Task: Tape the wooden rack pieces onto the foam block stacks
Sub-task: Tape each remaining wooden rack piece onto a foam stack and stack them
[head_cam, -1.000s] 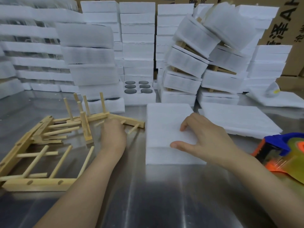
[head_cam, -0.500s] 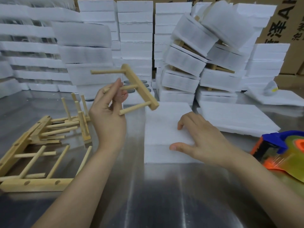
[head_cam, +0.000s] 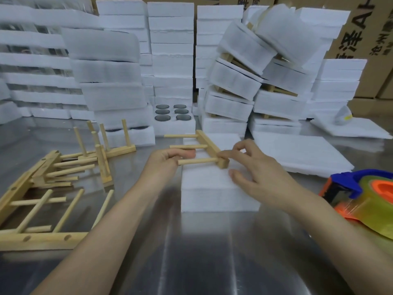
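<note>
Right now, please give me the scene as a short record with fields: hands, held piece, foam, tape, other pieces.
left hand: grips two dowels of the wooden rack piece
right hand: pinches the near end of its bar, other fingers on the foam
held piece: one bar with three dowels pointing left, over the foam's left edge
foam block stack: white, on the metal table, no tape visible on it
tape dispenser: at the right edge, untouched
spare rack pieces: heaped at the left
</note>
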A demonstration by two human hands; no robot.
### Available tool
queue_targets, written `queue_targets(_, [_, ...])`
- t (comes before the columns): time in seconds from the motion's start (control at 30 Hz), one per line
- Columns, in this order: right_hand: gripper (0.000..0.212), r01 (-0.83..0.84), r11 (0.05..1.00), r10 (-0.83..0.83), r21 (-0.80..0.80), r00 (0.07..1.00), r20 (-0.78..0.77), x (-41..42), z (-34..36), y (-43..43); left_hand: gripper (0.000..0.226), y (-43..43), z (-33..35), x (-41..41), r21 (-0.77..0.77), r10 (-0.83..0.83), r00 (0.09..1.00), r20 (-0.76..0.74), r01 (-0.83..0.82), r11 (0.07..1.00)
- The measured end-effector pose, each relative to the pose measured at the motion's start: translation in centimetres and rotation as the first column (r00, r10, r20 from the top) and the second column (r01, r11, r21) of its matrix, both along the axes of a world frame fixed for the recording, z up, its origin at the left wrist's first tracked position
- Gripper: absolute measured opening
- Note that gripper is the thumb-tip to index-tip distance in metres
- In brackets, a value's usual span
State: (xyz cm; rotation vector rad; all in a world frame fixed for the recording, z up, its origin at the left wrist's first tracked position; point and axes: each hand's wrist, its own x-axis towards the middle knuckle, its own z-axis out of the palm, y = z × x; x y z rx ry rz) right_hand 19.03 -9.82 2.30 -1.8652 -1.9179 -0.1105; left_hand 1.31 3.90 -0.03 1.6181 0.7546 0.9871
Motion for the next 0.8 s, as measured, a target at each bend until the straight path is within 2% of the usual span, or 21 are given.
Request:
queue_targets(0.1, [0.047,-0.035,0.999,0.035,0.016,0.999,0.025,-0.6,0.0,0.1,0.035,0.0,0.0,0.4,-0.045,0.01,1.0,0.021,-0.009,0.999])
queue_targets(0.17, [0.052,-0.06,0.998,0.06,0.009,0.998,0.001,-0.8,-0.1,0.3,0.036,0.0,-0.1,0.5,-0.017,0.011,1.0,0.016,-0.01,1.0])
queue_targets(0.3, [0.034,-0.018,0.998,0.025,0.065,0.995,-0.102,-1.7,-0.1,1.0,0.031,0.3,-0.3,-0.1,0.094,-0.142,0.981,-0.13,0.154,0.984])
queue_targets(0.43, [0.024,0.063,0.995,-0.061,0.081,0.998,-0.028,-2.2,-0.3,1.7,0.023,0.6,-0.3,-0.3,0.015,-0.165,0.974,-0.156,0.17,0.985])
queue_targets(0.5, [0.016,0.103,0.98,-0.096,0.168,0.994,-0.048,-2.0,-0.5,1.5,0.021,0.5,-0.6,0.1,-0.027,-0.124,0.982,-0.143,0.122,0.992])
queue_targets(0.53, [0.013,0.141,0.967,-0.115,0.214,0.985,-0.129,-1.8,-0.5,1.4,0.031,0.6,-0.7,0.2,-0.045,-0.096,0.985,-0.143,0.091,0.995])
queue_targets(0.57, [0.014,0.191,0.954,-0.123,0.229,0.952,-0.281,-1.7,-0.3,1.2,0.043,0.6,-0.8,0.2,-0.075,-0.078,0.987,-0.141,0.068,0.995])
queue_targets(0.63, [0.026,0.243,0.952,-0.083,0.187,0.791,-0.606,-1.7,0.1,1.0,0.057,0.6,-1.0,0.2,-0.162,-0.126,0.985,-0.122,0.105,0.981])
queue_targets(0.67, [0.035,0.245,0.956,-0.077,0.16,0.739,-0.669,-1.7,0.3,0.9,0.051,0.6,-1.1,0.3,-0.191,-0.186,0.977,-0.103,0.164,0.968])
queue_targets(0.73, [0.052,0.223,0.969,-0.113,0.108,0.784,-0.61,-1.9,0.4,0.8,0.032,0.3,-1.3,0.3,-0.19,-0.255,0.962,-0.099,0.233,0.954])
queue_targets(0.8, [0.057,0.277,0.951,-0.186,0.137,0.866,-0.464,-2.0,0.1,0.7,0.032,0.2,-1.6,0.5,-0.146,-0.244,0.966,-0.085,0.23,0.962])
